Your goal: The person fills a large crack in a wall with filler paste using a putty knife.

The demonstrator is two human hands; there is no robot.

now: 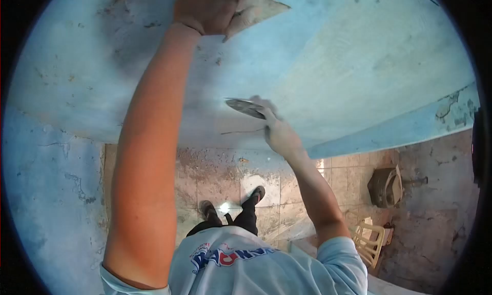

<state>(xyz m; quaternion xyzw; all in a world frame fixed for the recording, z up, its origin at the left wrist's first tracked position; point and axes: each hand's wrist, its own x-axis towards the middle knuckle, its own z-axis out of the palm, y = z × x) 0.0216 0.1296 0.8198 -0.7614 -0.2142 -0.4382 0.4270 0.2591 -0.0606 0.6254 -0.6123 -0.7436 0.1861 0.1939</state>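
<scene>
High on the blue wall (246, 64), my left hand (207, 8) is closed at a flat grey-brown sheet (259, 13) with pointed corners, which sticks out to the right of the fingers. The sheet's kind does not show, and part of it lies behind the hand. Lower down, my right hand (282, 133) grips a metal scraper (245, 108). Its thin, worn blade points left, close to the wall. Dark stains and small chips mark the wall around the left hand.
Below is a tiled floor (294, 185), where my sandaled feet (256, 194) stand near the wall's base. A dark rounded object (380, 187) and a cream plastic chair (371, 243) are at the right. A wall with peeling paint (56, 182) rises at the left.
</scene>
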